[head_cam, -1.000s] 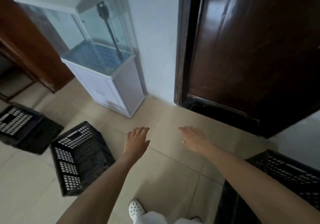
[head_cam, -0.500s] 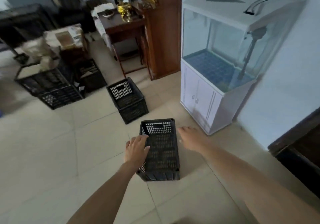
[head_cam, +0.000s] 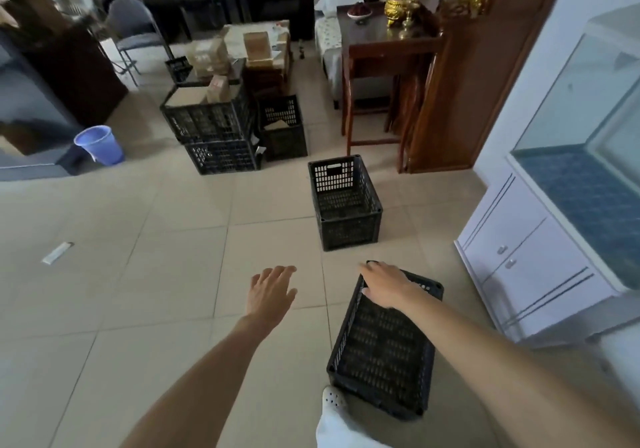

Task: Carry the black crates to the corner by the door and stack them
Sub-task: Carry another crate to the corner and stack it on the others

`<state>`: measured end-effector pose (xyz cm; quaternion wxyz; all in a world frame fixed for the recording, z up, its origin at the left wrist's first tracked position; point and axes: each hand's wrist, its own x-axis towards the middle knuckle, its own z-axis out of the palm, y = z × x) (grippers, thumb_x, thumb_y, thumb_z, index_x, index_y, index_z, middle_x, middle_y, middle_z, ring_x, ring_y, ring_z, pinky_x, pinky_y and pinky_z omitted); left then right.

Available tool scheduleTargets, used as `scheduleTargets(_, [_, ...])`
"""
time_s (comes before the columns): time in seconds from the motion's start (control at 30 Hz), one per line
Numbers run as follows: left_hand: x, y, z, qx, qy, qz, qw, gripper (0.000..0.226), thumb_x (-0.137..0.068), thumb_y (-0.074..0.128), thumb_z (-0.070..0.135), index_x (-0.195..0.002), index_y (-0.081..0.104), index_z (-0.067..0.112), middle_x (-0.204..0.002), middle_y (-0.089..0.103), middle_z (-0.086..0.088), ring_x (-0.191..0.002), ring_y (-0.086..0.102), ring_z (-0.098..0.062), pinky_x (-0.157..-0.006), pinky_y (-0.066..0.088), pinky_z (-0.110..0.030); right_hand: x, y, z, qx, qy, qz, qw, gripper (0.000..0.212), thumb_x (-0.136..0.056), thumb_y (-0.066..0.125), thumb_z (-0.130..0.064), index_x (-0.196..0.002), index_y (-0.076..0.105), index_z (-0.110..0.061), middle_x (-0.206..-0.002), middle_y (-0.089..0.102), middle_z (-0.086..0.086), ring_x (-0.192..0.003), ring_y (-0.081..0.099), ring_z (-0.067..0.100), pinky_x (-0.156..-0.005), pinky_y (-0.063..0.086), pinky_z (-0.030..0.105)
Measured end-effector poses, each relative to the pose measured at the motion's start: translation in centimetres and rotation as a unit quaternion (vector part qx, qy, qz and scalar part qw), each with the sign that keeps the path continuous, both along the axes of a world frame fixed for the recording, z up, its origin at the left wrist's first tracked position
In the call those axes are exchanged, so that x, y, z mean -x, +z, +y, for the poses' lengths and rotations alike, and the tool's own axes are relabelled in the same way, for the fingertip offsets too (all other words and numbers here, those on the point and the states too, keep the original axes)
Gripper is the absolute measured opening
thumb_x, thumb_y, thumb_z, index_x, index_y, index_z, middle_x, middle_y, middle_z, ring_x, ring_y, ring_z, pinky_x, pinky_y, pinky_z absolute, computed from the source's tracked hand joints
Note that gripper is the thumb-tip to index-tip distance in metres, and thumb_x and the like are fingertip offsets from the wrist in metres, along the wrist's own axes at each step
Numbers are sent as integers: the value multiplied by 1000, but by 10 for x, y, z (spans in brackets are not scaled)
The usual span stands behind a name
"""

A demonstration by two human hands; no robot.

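An empty black crate (head_cam: pixel 381 354) lies on the tiled floor right in front of me, by my white shoe (head_cam: pixel 333 402). My right hand (head_cam: pixel 386 284) hovers over its far rim, fingers spread; whether it touches the rim I cannot tell. My left hand (head_cam: pixel 272 293) is stretched out open over bare floor, left of that crate. A second empty black crate (head_cam: pixel 346 203) stands upright about a step farther on. Two stacked black crates (head_cam: pixel 213 132) with cardboard boxes inside and another black crate (head_cam: pixel 284 128) stand farther back.
A white cabinet (head_cam: pixel 530 257) with a glass fish tank (head_cam: pixel 588 111) stands on the right. A wooden table (head_cam: pixel 384 49) and a wooden partition (head_cam: pixel 467 83) are beyond it. A blue bucket (head_cam: pixel 99 144) sits on the left, a small white object (head_cam: pixel 57 252) lies on the floor.
My view has swung left from the door corner to the room. Both hands stay open; the near crate now lies under my right hand instead of between both hands.
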<state>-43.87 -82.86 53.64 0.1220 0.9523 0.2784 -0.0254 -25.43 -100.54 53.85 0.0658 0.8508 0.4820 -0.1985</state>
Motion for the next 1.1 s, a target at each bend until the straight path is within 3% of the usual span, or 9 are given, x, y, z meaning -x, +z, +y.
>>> scheduleTargets(0.2, [-76,24,108,-19,-1,-2,1000,47,-93,55,32,-139,46,26,-139,53,6,-128,47,-22,-105,32,-38,-73,13,115,-11,-16,17,1000,48,-94,45,-15,-142,37,-11,-136,50,12,-121,50,31,-95,45,40])
scheduleTargets(0.5, [-156,22,223,-17,-16,12,1000,47,-94,53,32,-139,44,27,-138,52,7,-128,46,-21,-104,32,-36,-140,10,230,-26,-21,27,999,51,-96,49,-25,-144,35,-14,-138,49,10,-123,50,29,-99,46,44])
scheduleTargets(0.73, [-213,11,335,-21,-60,7,998,47,-94,53,32,-140,44,27,-138,52,6,-129,46,-22,-104,33,-38,-191,3,309,20,-74,18,997,52,-97,48,-28,-145,33,-14,-138,49,11,-124,49,31,-99,44,44])
scheduleTargets(0.93, [-273,21,454,-12,-109,0,994,47,-94,52,31,-140,43,27,-139,51,6,-128,46,-21,-106,33,-38,-228,7,415,12,-138,34,990,54,-96,47,-29,-146,32,-15,-143,45,10,-129,46,31,-105,41,44])
scheduleTargets(1.1, [-324,23,552,-30,-144,19,989,47,-94,52,31,-140,43,27,-140,51,5,-128,46,-22,-105,33,-38,-254,10,509,-34,-175,45,983,53,-97,46,-31,-146,33,-17,-140,48,8,-127,49,28,-100,44,43])
